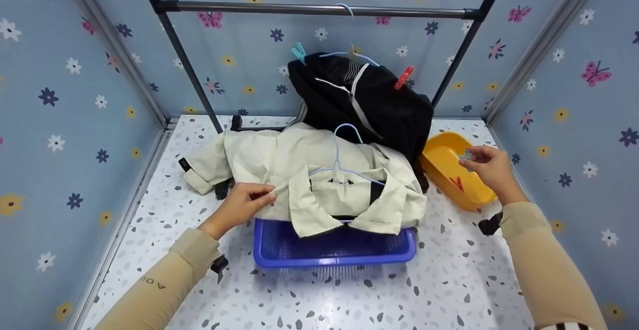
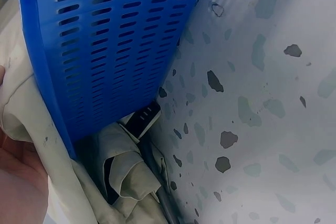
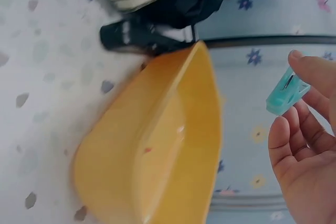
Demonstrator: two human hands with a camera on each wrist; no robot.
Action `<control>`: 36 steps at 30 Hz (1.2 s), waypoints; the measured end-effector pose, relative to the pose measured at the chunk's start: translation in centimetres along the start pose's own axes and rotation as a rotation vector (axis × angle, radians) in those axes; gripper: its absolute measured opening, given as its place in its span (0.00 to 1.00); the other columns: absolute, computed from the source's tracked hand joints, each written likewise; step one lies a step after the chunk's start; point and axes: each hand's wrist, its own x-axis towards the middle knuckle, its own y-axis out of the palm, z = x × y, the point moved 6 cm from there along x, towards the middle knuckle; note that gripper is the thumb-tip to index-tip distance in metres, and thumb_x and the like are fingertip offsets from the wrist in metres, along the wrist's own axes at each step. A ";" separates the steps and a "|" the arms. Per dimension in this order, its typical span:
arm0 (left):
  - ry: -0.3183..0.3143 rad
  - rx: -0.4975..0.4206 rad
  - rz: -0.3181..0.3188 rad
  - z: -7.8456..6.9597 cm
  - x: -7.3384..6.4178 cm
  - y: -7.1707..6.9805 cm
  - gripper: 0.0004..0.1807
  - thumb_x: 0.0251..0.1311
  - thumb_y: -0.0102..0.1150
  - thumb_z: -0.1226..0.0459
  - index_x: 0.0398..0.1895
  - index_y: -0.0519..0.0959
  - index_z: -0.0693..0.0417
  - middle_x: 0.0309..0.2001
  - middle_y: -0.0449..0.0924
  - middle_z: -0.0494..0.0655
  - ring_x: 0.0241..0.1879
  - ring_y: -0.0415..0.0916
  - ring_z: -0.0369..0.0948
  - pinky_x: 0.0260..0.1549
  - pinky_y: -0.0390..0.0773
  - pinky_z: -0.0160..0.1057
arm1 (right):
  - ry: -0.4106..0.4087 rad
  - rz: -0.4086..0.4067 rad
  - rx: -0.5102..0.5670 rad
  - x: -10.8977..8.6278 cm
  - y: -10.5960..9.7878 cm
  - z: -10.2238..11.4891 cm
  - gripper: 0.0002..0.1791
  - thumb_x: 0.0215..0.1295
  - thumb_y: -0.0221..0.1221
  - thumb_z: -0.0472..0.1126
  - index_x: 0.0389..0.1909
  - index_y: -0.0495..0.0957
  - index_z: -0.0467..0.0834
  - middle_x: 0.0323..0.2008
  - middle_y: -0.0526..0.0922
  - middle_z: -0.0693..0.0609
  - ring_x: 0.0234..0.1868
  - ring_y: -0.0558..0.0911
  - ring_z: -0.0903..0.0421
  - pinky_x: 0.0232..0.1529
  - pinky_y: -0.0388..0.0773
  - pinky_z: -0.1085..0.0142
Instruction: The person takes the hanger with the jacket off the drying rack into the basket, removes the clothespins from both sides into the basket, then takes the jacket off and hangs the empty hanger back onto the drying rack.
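A cream collared jacket [image 1: 259, 155] lies over the blue plastic basket [image 1: 334, 262], with a light blue hanger [image 1: 337, 163] inside its collar. My left hand [image 1: 243, 202] pinches the jacket's shoulder cloth between thumb and fingers. In the left wrist view, the jacket cloth [image 2: 23, 98] hangs beside the basket's slotted wall [image 2: 115, 35], and only part of the hand shows. Above the yellow tub [image 1: 449, 170], my right hand [image 1: 491, 167] holds a teal clothespin [image 3: 287, 92] between thumb and fingers. A red clothespin [image 1: 457, 183] lies in the tub.
A black garment [image 1: 374, 100] hangs from the rack's rail [image 1: 279, 8] on a blue hanger, behind the cream jacket. A teal clothespin [image 1: 298, 53] and a red clothespin [image 1: 404, 77] grip its shoulders. Patterned walls [image 1: 574, 120] enclose the speckled surface [image 1: 449, 280] on both sides.
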 end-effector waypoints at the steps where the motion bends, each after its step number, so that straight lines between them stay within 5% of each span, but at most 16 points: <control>1: -0.003 -0.003 0.002 0.1 0.0 0.0 0.11 0.72 0.70 0.66 0.52 0.92 0.61 0.48 0.93 0.56 0.40 0.82 0.27 0.45 0.80 0.27 | 0.014 0.007 -0.002 0.2 0.0 -0.5 0.32 0.74 0.71 0.48 0.70 0.77 0.35 0.45 0.79 0.53 0.41 0.79 0.58 0.45 0.81 0.79; 12: -0.013 -0.008 0.004 0.0 0.0 0.1 0.11 0.71 0.70 0.66 0.52 0.91 0.61 0.48 0.93 0.56 0.41 0.82 0.29 0.46 0.80 0.28 | 0.196 0.072 -0.050 1.5 0.9 -5.2 0.32 0.77 0.68 0.46 0.74 0.73 0.34 0.50 0.78 0.48 0.46 0.79 0.54 0.50 0.84 0.73; 24: 0.003 -0.017 0.003 0.0 -0.1 0.0 0.11 0.72 0.70 0.66 0.52 0.91 0.62 0.46 0.93 0.57 0.38 0.81 0.27 0.43 0.80 0.27 | 0.223 0.117 -0.100 2.0 1.6 -7.0 0.31 0.75 0.70 0.43 0.73 0.73 0.34 0.51 0.75 0.44 0.50 0.77 0.48 0.52 0.85 0.70; 36: 0.004 -0.041 0.007 -0.1 -0.2 0.0 0.11 0.72 0.70 0.66 0.52 0.91 0.62 0.49 0.92 0.57 0.41 0.82 0.27 0.45 0.80 0.27 | 0.225 0.176 -0.026 2.2 2.2 -7.6 0.31 0.75 0.69 0.39 0.71 0.72 0.29 0.47 0.74 0.45 0.48 0.74 0.48 0.44 0.84 0.73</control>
